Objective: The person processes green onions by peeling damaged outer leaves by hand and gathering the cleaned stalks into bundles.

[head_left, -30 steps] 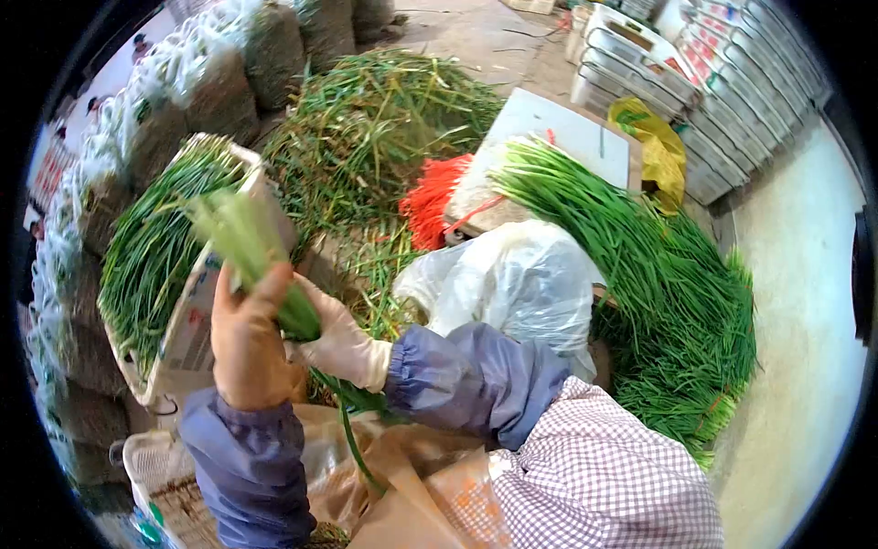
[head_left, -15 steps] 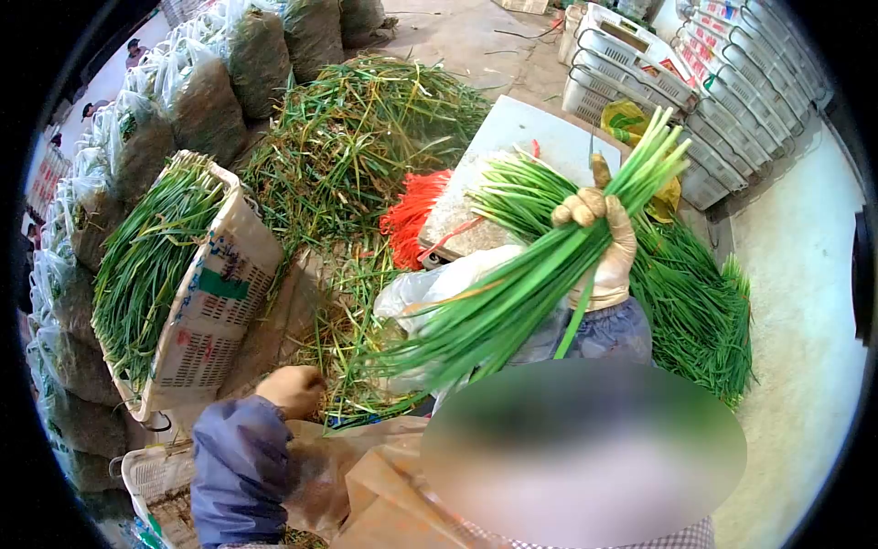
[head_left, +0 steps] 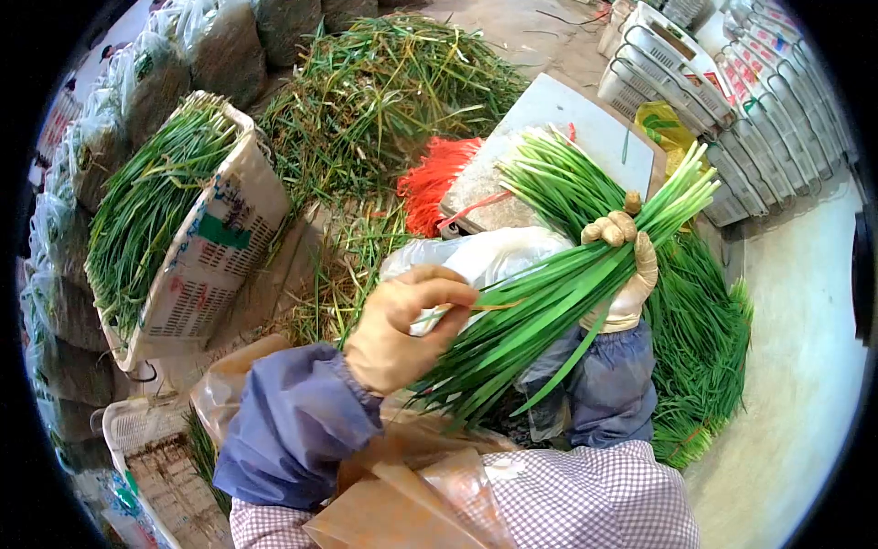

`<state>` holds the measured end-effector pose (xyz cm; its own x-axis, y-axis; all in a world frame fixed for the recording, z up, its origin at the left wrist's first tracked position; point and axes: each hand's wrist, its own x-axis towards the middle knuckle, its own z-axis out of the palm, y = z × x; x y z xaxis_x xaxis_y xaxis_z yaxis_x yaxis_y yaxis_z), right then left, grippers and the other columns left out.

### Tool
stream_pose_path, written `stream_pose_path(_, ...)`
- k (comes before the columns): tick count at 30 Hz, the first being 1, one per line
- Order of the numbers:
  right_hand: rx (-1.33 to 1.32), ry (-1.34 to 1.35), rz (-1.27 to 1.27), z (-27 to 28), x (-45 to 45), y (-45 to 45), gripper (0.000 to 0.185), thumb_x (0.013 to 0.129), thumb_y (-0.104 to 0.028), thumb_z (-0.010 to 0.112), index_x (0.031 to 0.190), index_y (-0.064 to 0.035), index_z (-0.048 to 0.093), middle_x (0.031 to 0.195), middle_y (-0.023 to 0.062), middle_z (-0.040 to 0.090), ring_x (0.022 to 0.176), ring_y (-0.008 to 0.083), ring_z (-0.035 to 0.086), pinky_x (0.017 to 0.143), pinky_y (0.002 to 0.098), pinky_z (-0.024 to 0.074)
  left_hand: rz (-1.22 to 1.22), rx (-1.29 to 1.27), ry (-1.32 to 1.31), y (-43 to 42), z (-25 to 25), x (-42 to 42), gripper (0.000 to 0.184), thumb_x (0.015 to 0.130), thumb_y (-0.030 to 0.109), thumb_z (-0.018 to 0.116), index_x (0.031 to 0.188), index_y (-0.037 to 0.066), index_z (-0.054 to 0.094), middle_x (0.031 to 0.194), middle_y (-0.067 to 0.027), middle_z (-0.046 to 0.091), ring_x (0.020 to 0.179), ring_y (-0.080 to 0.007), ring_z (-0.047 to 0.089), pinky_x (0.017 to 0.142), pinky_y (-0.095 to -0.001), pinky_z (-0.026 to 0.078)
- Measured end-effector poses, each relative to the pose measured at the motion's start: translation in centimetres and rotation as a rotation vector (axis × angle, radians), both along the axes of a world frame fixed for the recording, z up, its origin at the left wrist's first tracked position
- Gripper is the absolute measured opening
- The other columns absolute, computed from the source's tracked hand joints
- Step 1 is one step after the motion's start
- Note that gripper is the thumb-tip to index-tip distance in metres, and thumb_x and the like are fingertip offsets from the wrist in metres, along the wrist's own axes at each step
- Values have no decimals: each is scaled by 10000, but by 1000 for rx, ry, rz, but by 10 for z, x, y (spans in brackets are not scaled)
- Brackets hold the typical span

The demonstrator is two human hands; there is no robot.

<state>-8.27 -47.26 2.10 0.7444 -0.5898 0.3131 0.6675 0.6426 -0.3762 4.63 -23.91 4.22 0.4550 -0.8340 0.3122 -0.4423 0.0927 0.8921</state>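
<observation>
A bunch of garlic chives [head_left: 540, 325] slants across the middle, pale stems up to the right and green leaf ends down to the left. My right hand [head_left: 622, 252], in a tan glove with its fingertips covered, is wrapped round the bunch near the stems. Bare and coming in from the left, my left hand [head_left: 412, 320] pinches a thin yellowed leaf [head_left: 494, 306] at the bunch's leaf side. Behind the held bunch, more chives [head_left: 558, 174] lie on a white board [head_left: 585, 119]. A large heap of chives [head_left: 700, 320] is at my right.
A white crate [head_left: 206, 284] full of chives leans at the left, above another crate [head_left: 119, 439]. Trimmings [head_left: 393, 91] are piled ahead, beside red ties [head_left: 434, 183]. Filled bags [head_left: 219, 55] line the left; stacked crates [head_left: 677, 64] stand back right.
My left hand has come up and right from low at the left to the bunch and pinched a yellowed leaf. My right hand still grips the chives, slightly lower and further right in view.
</observation>
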Motion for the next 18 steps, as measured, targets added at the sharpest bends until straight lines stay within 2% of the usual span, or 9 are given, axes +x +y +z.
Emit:
stream_pose_path(1, 11, -27, 25, -6, -1, -1, 479, 877, -127, 600, 1313, -57, 411, 876, 6, 488, 873, 171, 516, 941, 398, 407, 3, -17, -48, -3, -1, -5, 217, 760, -22, 678, 966, 41, 655, 942, -123, 636, 889, -237, 627, 797, -314, 492)
stream_pose_path(3, 21, -28, 64, -10, -2, 1, 465, 883, -122, 591, 1306, -53, 412, 884, 12, 494, 887, 177, 522, 950, 400, 407, 20, -11, -111, -5, -10, -12, 255, 749, 17, 701, 994, 67, 653, 950, -138, 634, 883, -295, 628, 788, -358, 498)
stream_pose_path(6, 33, -42, 108, -12, -2, 6, 441, 897, -112, 569, 1302, -47, 409, 909, 27, 509, 906, 186, 530, 959, 403, 409, 32, 108, -105, -3, -21, -17, 224, 754, 31, 704, 971, 69, 661, 920, -126, 647, 840, -279, 636, 743, -350, 505)
stream_pose_path(7, 46, -31, 94, -13, -2, 7, 439, 898, -111, 566, 1302, -46, 407, 912, 30, 510, 907, 187, 530, 960, 403, 409, 46, 150, -178, -2, -24, -17, 179, 760, 50, 704, 934, 77, 674, 840, -109, 656, 764, -265, 642, 672, -342, 508)
stream_pose_path(11, 58, -29, 85, -17, -3, 4, 435, 898, -108, 561, 1298, -39, 404, 919, 37, 517, 910, 192, 530, 963, 405, 411, 136, 165, -196, 0, -30, -19, 118, 759, 59, 702, 873, 77, 677, 737, -100, 639, 657, -253, 628, 584, -330, 493)
stream_pose_path(14, 40, -29, 64, -19, -5, 2, 428, 893, -109, 568, 1285, -35, 414, 922, 40, 520, 908, 194, 528, 965, 406, 409, 182, 174, -278, 8, -25, -12, 126, 744, 35, 696, 860, 71, 663, 727, -99, 631, 646, -249, 619, 577, -327, 485)
stream_pose_path(18, 67, -11, 23, -22, -9, 0, 417, 881, -104, 580, 1263, -30, 429, 914, 41, 518, 899, 197, 524, 966, 412, 405, 313, 54, -331, 26, -23, 6, 171, 713, -42, 669, 854, 46, 631, 757, -96, 616, 680, -246, 607, 598, -319, 478)
